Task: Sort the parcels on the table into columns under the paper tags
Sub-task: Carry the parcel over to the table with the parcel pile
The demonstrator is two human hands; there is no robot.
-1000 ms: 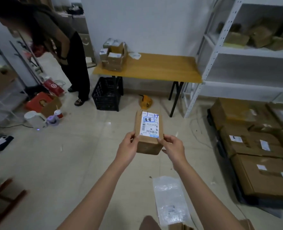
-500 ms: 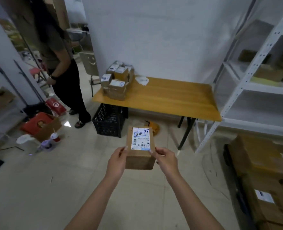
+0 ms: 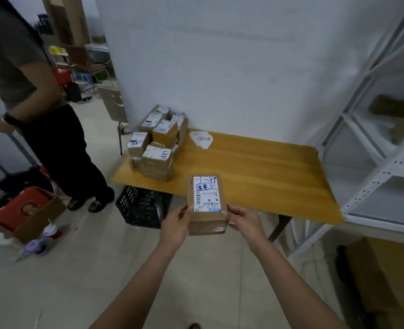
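Observation:
I hold a small brown cardboard parcel (image 3: 207,205) with a white shipping label in front of me, just over the near edge of the wooden table (image 3: 255,176). My left hand (image 3: 176,225) grips its lower left side and my right hand (image 3: 242,222) grips its lower right side. A pile of several similar parcels (image 3: 157,146) sits on the table's left end. White paper tags (image 3: 202,139) lie near the wall behind the pile.
Another person (image 3: 42,119) stands left of the table. A black plastic crate (image 3: 143,207) sits under the table's left end. White metal shelving (image 3: 383,138) stands on the right, cardboard boxes (image 3: 386,276) below it. A red box (image 3: 23,210) and drink cups (image 3: 51,232) lie on the floor.
I have walked closer to the table with the parcel in both hands; the table and parcel pile now look larger and nearer. The grip is unchanged.

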